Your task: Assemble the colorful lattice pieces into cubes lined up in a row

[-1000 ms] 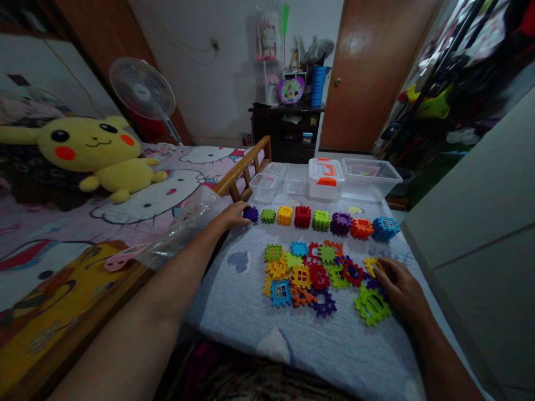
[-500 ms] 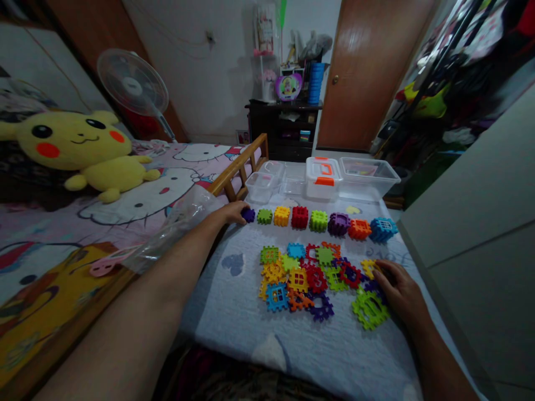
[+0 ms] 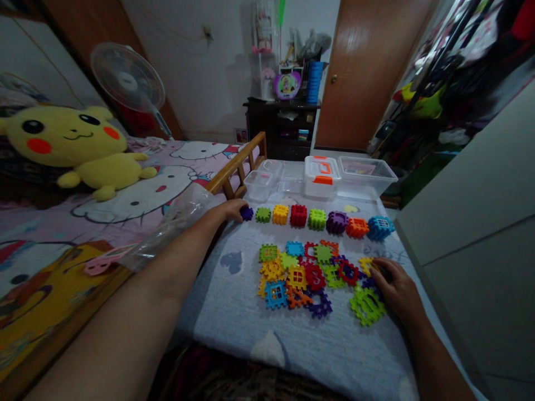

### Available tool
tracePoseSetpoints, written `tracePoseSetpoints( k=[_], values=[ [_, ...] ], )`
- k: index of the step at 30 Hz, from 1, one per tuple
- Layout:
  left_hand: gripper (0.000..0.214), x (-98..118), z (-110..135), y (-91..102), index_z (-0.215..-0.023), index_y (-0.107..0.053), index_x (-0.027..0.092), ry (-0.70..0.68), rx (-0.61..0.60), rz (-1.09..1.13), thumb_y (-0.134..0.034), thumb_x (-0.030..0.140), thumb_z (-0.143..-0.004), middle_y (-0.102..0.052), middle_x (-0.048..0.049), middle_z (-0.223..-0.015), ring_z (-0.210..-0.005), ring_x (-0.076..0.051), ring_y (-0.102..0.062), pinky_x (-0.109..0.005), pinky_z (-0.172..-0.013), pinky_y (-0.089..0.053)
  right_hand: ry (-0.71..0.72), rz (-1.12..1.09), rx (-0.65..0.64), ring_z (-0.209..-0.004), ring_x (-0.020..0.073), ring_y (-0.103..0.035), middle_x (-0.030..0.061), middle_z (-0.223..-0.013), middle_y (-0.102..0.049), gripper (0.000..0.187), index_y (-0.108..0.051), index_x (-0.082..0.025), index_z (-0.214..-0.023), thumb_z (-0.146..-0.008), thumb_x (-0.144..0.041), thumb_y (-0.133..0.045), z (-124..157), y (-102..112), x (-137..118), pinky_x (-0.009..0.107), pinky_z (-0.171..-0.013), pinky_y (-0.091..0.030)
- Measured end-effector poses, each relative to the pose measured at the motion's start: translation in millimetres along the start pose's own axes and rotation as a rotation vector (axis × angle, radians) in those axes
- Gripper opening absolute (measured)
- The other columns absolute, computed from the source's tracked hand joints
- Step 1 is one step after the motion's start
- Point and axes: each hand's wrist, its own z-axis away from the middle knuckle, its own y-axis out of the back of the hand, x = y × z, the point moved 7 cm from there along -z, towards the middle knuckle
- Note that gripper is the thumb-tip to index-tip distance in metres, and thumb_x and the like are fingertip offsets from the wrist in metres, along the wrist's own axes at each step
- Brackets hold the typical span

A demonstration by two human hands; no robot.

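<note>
At the left end of a row of colour-sorted stacks, my left hand (image 3: pixel 234 210) has its fingers closed on a small dark purple interlocking block (image 3: pixel 247 214). Lower right, the fingers of my right hand (image 3: pixel 397 285) are bent and closed on the edge of a yellow interlocking block (image 3: pixel 365 265); they partly cover it. Dark purple pieces (image 3: pixel 369 282) lie beside that hand's thumb, and a lime green block (image 3: pixel 368 306) lies just below them. A loose pile of mixed blocks (image 3: pixel 296 277) spreads between my hands, with notched edges and cut-out shapes.
Behind the row stand clear plastic boxes (image 3: pixel 259 186), a lidded box with orange clips (image 3: pixel 321 177) and a larger open bin (image 3: pixel 365 172). A wooden bed rail (image 3: pixel 234 177) borders the table (image 3: pixel 234 317) on the left. A crumpled plastic bag (image 3: pixel 178 223) lies near my left forearm.
The whole view has shifted slightly. Both hands stay in the same places beside the same blocks, and the row and pile look unchanged.
</note>
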Motion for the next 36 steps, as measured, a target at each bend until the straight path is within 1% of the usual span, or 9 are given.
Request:
tracePoseSetpoints(
  k=[8,11,16,20,23,26,28,31,36],
  values=[
    [0.059,-0.9,0.2,0.6,-0.114,-0.068,0.017,0.025,0.040,-0.003,-0.070,0.017,-0.055,-0.072,-0.0053,-0.109,-0.102,-0.026,-0.067,-0.028,-0.088,-0.052,0.006,-0.013,-0.007,-0.106,0.0290,-0.065,0.0113,-0.113,-0.069,0.041,-0.070,-0.022,-0.099,-0.084,-0.057,-0.058,-0.3,-0.9,1.0,0.045,-0.098,-0.051],
    [0.068,-2.6,1.2,0.2,-0.123,-0.063,0.016,0.040,0.049,0.023,-0.072,0.017,-0.055,-0.070,-0.0069,-0.115,-0.106,-0.027,-0.066,-0.029,-0.091,-0.052,0.002,-0.012,-0.015,-0.106,0.0289,-0.064,0.0116,-0.113,-0.069,0.040,-0.070,-0.021,-0.101,-0.085,-0.056,-0.058,0.1,-1.3,1.5,0.046,-0.098,-0.050],
    [0.087,3.4,14.2,11.7,-0.139,-0.052,0.014,0.019,0.142,0.001,-0.076,0.017,-0.055,-0.060,-0.0127,-0.134,-0.126,-0.031,-0.057,-0.034,-0.105,-0.047,0.008,-0.023,-0.014,-0.105,0.0288,-0.065,0.0117,-0.111,-0.069,0.040,-0.070,-0.021,-0.099,-0.084,-0.056,-0.058,-0.1,-0.1,-0.9,0.046,-0.097,-0.050],
    [0.079,30.3,45.1,27.0,-0.142,-0.048,0.011,-0.075,0.300,-0.015,-0.073,0.023,-0.068,-0.051,-0.0175,-0.144,-0.136,-0.032,-0.048,-0.042,-0.115,-0.038,0.004,-0.024,-0.006,-0.104,0.0290,-0.065,0.0113,-0.111,-0.070,0.041,-0.070,-0.021,-0.099,-0.083,-0.057,-0.058,-0.7,0.2,-1.2,0.046,-0.097,-0.050],
    [0.057,63.6,80.0,24.1,-0.137,-0.052,0.013,-0.206,0.357,0.049,-0.062,0.025,-0.081,-0.056,-0.0161,-0.140,-0.134,-0.029,-0.050,-0.044,-0.116,-0.037,0.008,-0.026,0.003,-0.102,0.0289,-0.065,0.0114,-0.110,-0.070,0.042,-0.071,-0.021,-0.098,-0.082,-0.058,-0.059,-1.3,0.3,-1.2,0.046,-0.095,-0.051],
    [0.048,98.7,113.8,2.7,-0.133,-0.056,0.017,-0.360,0.259,0.134,-0.059,0.027,-0.086,-0.057,-0.0130,-0.141,-0.134,-0.026,-0.050,-0.043,-0.116,-0.037,0.013,-0.020,0.004,-0.101,0.0282,-0.065,0.0113,-0.109,-0.070,0.041,-0.071,-0.022,-0.096,-0.082,-0.058,-0.059,-1.8,-0.2,-1.7,0.044,-0.094,-0.051],
    [0.053,116.8,130.2,-14.1,-0.134,-0.056,0.019,-0.422,0.173,0.165,-0.064,0.024,-0.082,-0.055,-0.0128,-0.145,-0.135,-0.026,-0.050,-0.041,-0.116,-0.039,0.016,-0.014,0.009,-0.101,0.0283,-0.065,0.0110,-0.109,-0.070,0.039,-0.071,-0.022,-0.095,-0.081,-0.057,-0.059,-2.0,-0.3,-2.3,0.044,-0.094,-0.051],
    [0.057,134.6,141.7,-31.0,-0.133,-0.057,0.019,-0.470,0.115,0.188,-0.064,0.013,-0.077,-0.056,-0.0121,-0.145,-0.134,-0.025,-0.052,-0.039,-0.114,-0.041,0.017,-0.014,0.018,-0.101,0.0280,-0.065,0.0110,-0.109,-0.070,0.038,-0.072,-0.022,-0.094,-0.081,-0.056,-0.059,-2.0,-0.2,-2.9,0.043,-0.093,-0.052],
    [0.034,139.0,136.3,-39.8,-0.117,-0.067,0.019,-0.417,0.167,0.191,-0.056,0.012,-0.086,-0.064,-0.0105,-0.134,-0.124,-0.022,-0.060,-0.034,-0.108,-0.046,0.024,-0.010,-0.004,-0.101,0.0278,-0.065,0.0111,-0.110,-0.070,0.038,-0.071,-0.022,-0.094,-0.082,-0.054,-0.058,-2.6,-1.8,-2.3,0.043,-0.094,-0.051]
  ],
)
